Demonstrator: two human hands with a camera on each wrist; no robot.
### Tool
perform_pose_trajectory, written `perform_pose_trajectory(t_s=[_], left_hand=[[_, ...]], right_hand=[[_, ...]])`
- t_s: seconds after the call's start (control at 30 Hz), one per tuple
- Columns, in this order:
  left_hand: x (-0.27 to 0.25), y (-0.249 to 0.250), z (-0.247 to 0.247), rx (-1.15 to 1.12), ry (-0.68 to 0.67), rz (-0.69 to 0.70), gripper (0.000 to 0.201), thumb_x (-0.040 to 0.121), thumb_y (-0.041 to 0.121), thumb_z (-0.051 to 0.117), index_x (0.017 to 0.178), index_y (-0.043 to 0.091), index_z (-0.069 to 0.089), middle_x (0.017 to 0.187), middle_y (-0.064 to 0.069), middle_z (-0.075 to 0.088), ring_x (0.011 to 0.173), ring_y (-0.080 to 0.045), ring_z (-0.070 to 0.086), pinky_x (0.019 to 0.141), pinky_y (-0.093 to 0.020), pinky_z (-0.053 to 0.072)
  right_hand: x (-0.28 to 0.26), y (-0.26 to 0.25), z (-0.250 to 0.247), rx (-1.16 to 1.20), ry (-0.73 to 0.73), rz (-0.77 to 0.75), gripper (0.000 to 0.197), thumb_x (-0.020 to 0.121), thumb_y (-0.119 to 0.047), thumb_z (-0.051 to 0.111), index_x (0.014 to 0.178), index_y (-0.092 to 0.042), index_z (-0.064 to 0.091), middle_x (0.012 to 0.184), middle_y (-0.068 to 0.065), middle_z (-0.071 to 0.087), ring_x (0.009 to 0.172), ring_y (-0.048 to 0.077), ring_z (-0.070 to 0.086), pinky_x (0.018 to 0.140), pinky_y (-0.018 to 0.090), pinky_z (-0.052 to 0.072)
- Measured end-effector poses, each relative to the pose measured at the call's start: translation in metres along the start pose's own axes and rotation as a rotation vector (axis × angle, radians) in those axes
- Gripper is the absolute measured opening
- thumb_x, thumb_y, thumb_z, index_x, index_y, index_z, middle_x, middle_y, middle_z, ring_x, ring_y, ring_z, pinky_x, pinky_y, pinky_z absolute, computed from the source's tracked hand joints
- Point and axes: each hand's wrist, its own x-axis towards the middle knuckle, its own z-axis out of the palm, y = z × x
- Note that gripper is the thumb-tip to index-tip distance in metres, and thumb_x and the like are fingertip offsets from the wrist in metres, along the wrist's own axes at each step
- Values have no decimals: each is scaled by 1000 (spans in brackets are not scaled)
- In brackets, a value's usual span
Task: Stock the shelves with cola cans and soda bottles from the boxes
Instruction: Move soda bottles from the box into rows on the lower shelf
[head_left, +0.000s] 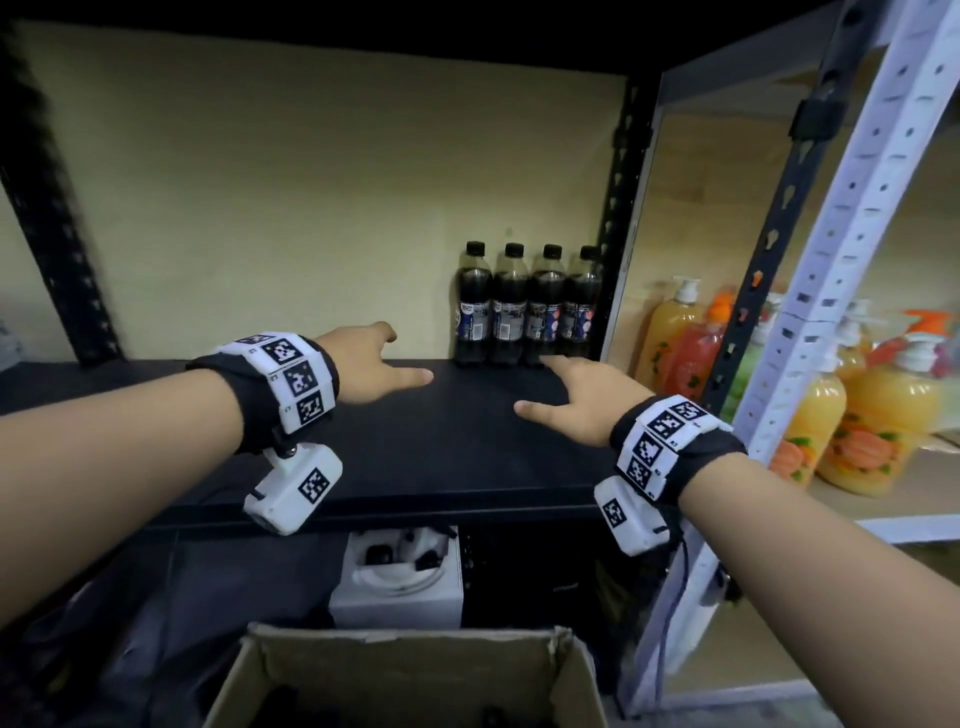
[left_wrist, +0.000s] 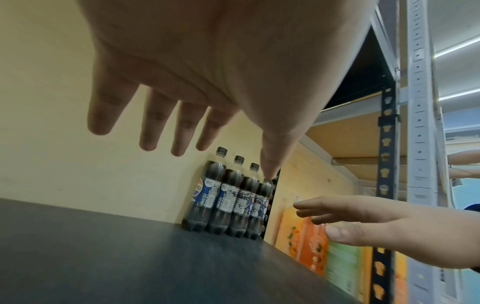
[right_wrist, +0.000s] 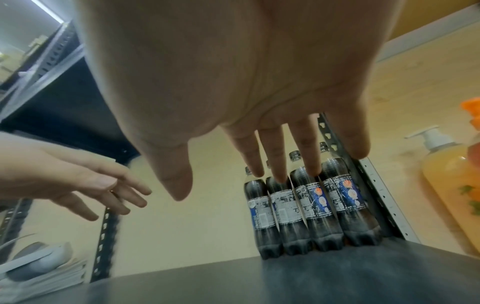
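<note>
Soda bottles (head_left: 527, 306): four upright at back right of the black shelf (head_left: 363, 457). Your left hand (head_left: 371, 364) and right hand (head_left: 582, 400) hover above it, fingers spread, empty. Next, likely reach down to the box (head_left: 395, 670).

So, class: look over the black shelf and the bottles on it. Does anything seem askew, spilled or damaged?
Nothing stands out. The four cola bottles stand upright, capped, in a tight row at the back right of the black shelf. No spill shows. Both hands, left and right, are open and hold nothing.
</note>
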Motion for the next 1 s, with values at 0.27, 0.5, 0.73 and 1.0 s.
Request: perform_pose_trajectory(t_s=[0.27,0.5,0.73,1.0], left_hand=[[-74,-12,38,104,-247,4,78,84,76,56,138,19,52,138,-1,57,123,-22,56,106,-39,45],[-117,-28,88,75,-444,6,57,79,75,63,103,24,69,104,8,70,95,-15,65,93,-36,53],[-140,-50,147,41,-535,-51,48,83,67,66,107,25,68,109,6,66,102,-15,62,95,-34,52],[-153,-90,211,133,-615,-182,63,81,68,66,122,20,65,120,1,67,109,-21,63,97,-33,50]], right_hand=[[-75,-35,21,-20,-190,-74,85,92,-70,52,160,-28,24,158,6,39,141,24,43,110,35,37],[-126,-62,62,11,-409,-117,78,92,-71,51,157,-32,29,154,2,46,136,23,48,105,34,43],[-141,-72,131,30,-658,-83,80,91,-71,52,156,-30,33,152,2,47,132,22,50,97,29,42],[-128,-86,202,60,-846,-28,88,88,-75,53,158,-26,32,160,0,37,144,22,39,113,32,33]])
